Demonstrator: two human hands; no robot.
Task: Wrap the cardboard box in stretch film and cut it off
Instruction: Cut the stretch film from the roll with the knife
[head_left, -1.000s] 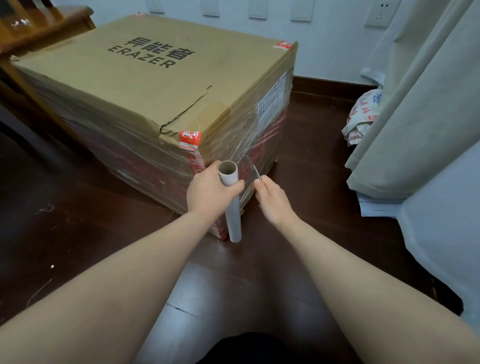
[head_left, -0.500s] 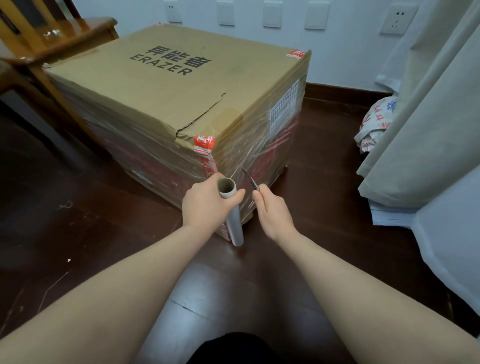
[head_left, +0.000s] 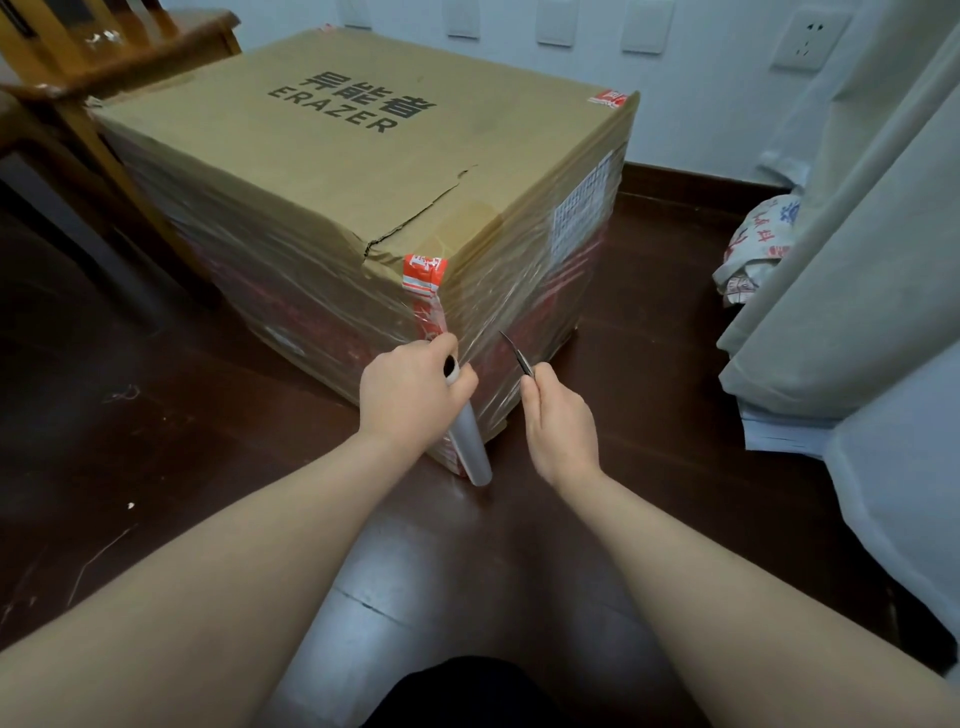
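Floor (head_left: 182, 415): dark brown wood, it fills the lower and left part of the frame; small light crumbs and threads lie on it at the left.
Cardboard box (head_left: 363, 171): large, in the upper middle of the frame, standing on the floor with one corner toward the camera. The top carries the print "ERAZER" and a torn seam. What is inside cannot be seen.
Stretch film (head_left: 322, 291): clear and wrinkled, it covers the two visible sides of the box; the top is bare. A sheet of it runs from the roll to the near corner of the box.
Curtain (head_left: 857, 234): pale cloth at the right edge, cut off by the frame; it partly hides a printed bag (head_left: 753, 249) on the floor.
Wooden chair (head_left: 78, 78): upper left, only partly in view, behind the box.
Left hand (head_left: 410, 395): arm stretched forward, the fingers are curled round the top of the film roll (head_left: 470, 447), which stands nearly upright, just beside the near corner of the box. The hand hides the upper part of the roll.
Right hand (head_left: 563, 421): arm stretched forward, the fingers grip a thin dark blade (head_left: 511, 351) that points up and left, near the film on the right side of the box. Its handle is hidden in the hand; whether the tip touches the film is hard to tell.
Red tape (head_left: 425, 273): on the near top corner of the box.
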